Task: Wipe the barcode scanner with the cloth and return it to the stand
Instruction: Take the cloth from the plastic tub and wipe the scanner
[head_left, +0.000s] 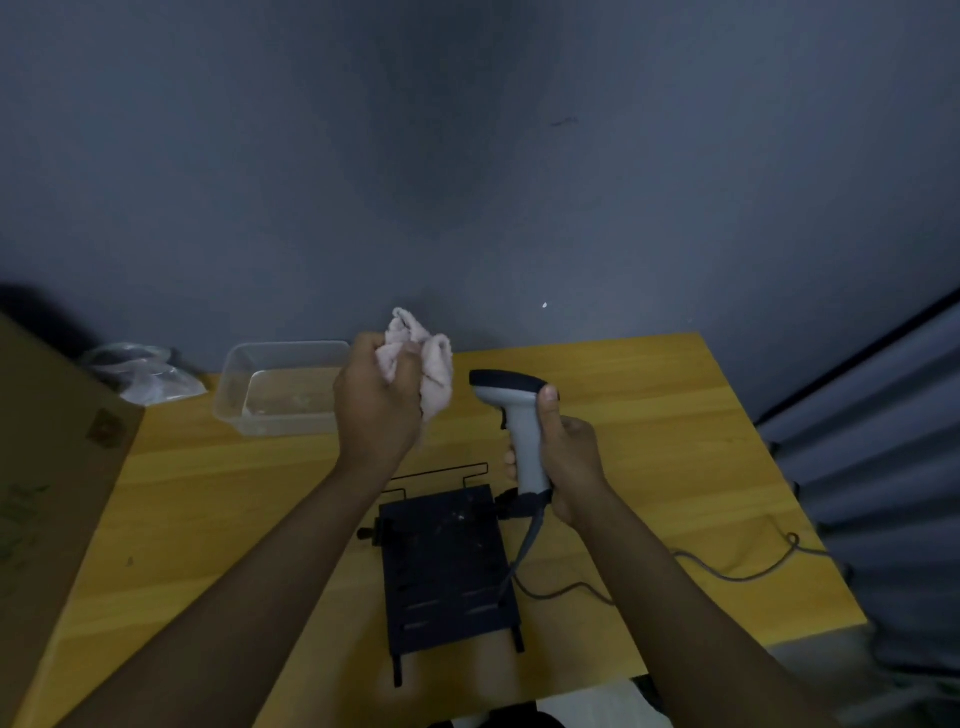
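Note:
My right hand (566, 467) grips the grey handle of the barcode scanner (511, 402), held upright above the table with its dark head pointing left. A grey cable (727, 569) runs from the handle's base across the table to the right. My left hand (376, 402) is closed around a crumpled pale pink cloth (431, 366), raised a little left of the scanner's head and apart from it. The black metal stand (444, 566) lies flat on the yellow wooden table (234, 499) below both hands, with nothing on it.
A clear plastic tub (280, 387) sits at the back left of the table, with a crumpled plastic bag (145, 376) beyond it. A cardboard box (47, 467) stands at the left edge. A grey wall is behind; grey slatted panels (883, 441) are at the right.

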